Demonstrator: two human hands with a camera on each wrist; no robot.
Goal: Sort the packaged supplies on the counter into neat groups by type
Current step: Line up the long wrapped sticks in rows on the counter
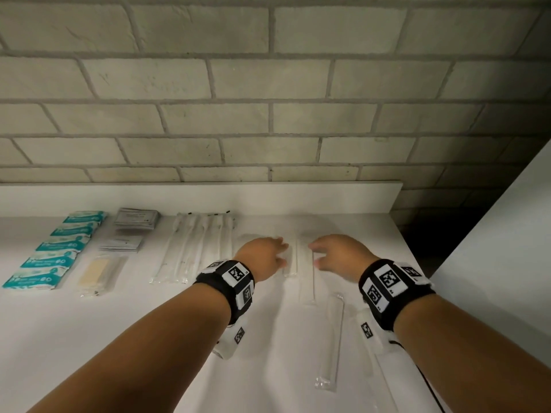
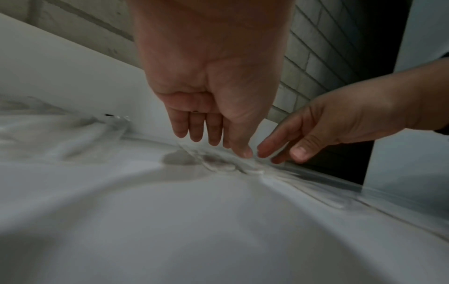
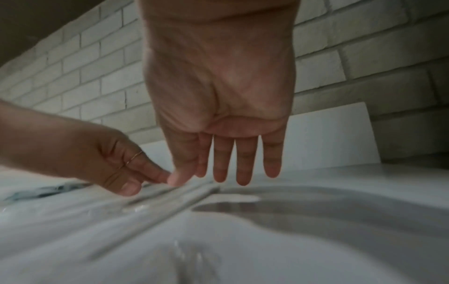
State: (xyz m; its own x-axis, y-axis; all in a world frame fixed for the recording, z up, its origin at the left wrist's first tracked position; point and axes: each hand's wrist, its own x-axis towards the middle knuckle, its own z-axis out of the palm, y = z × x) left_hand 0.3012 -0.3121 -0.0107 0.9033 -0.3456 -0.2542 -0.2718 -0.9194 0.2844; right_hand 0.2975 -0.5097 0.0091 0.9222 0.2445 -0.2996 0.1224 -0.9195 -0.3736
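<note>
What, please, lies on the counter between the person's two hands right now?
In the head view, long clear wrapped packets lie lengthwise on the counter between the left hand and the right hand; the wrist views show fingertips just above them.

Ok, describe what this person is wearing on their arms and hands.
Both forearms are bare, with no sleeves or gloves. Each wrist carries a broad black band: the left wristband and the right wristband bear white square tags printed with black coded patterns, and a white block with another tag hangs below each. A thin black cable trails from the right one. The left hand wears a thin ring.
</note>
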